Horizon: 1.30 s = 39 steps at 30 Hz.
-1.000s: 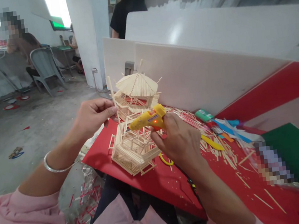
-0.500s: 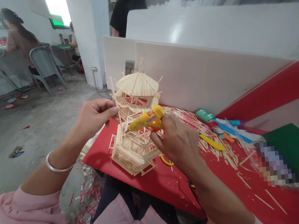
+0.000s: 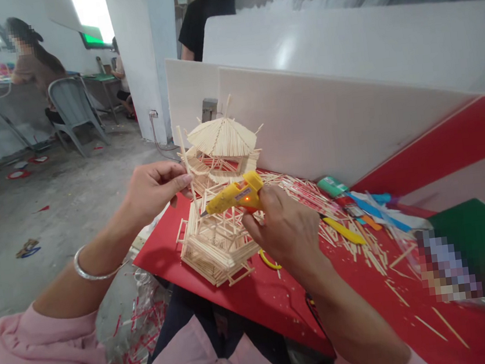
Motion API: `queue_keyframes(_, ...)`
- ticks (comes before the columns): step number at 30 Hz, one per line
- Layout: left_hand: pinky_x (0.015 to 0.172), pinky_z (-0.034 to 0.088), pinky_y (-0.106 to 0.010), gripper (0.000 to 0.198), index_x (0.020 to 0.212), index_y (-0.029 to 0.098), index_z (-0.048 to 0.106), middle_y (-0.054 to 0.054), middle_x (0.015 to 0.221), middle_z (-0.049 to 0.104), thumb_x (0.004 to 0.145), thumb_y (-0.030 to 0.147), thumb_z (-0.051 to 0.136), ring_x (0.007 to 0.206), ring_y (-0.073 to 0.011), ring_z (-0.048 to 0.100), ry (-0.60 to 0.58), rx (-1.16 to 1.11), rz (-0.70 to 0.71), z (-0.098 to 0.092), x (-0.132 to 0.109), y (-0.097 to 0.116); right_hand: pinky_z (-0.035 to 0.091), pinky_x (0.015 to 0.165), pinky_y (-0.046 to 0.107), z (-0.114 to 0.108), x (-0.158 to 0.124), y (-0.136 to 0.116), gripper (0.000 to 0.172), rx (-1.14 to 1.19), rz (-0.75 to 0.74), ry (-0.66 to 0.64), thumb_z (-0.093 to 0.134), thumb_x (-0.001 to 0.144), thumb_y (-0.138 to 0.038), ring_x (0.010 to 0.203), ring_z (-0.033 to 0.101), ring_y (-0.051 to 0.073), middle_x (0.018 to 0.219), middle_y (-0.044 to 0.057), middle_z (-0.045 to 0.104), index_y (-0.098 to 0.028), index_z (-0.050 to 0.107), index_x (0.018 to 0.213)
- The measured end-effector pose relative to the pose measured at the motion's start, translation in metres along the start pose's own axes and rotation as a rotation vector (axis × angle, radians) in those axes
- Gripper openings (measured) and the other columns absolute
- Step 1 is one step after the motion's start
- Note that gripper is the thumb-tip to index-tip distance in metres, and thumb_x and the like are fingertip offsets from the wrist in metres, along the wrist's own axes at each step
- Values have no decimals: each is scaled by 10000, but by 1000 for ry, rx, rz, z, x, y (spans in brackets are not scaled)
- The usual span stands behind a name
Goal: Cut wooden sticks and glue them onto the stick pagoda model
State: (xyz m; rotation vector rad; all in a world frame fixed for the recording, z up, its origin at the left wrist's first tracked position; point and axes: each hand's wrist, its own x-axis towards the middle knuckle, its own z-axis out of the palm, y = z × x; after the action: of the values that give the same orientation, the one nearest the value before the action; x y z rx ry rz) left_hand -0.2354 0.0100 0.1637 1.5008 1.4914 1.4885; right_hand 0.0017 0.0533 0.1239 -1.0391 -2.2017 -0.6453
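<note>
My left hand (image 3: 151,189) pinches a thin wooden stick (image 3: 185,159), holding it upright against the left side of a stick-built house model (image 3: 216,237). My right hand (image 3: 285,229) grips a yellow glue gun (image 3: 235,194) whose small red light is on; its nozzle points left at the stick's lower part over the model frame. A second stick model with a thatched roof (image 3: 222,140) stands just behind. Both models rest on a red board (image 3: 255,294).
Loose sticks (image 3: 364,250), a yellow-handled tool (image 3: 344,230) and blue scraps (image 3: 381,213) litter the red board. A green board (image 3: 482,248) lies right. White panels (image 3: 327,120) stand behind. Other people sit or stand far back; a grey chair (image 3: 71,105) stands at left.
The glue gun nozzle has crept a little left toward the upright stick. My left hand keeps the stick nearly in place.
</note>
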Motion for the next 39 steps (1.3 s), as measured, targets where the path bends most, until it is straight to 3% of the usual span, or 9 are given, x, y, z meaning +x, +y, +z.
queue_keyframes(20, 438, 492, -236, 142, 704, 199, 683, -33, 609, 698, 799, 304, 687, 535, -126, 632, -13, 66, 26, 1, 0, 3, 150, 535, 297, 0, -2, 5, 252, -4, 30, -21, 517, 880, -293, 638, 481, 159, 793, 51, 619, -136, 601, 1058)
queue_keyframes(39, 413, 434, -189, 86, 755, 184, 742, -13, 583, 682, 768, 242, 680, 505, -97, 593, -25, 178, 68, 19, 8, 15, 153, 538, 296, 0, -8, 18, 268, -13, 106, -55, 494, 884, -293, 628, 457, 152, 801, 51, 610, -144, 597, 1082)
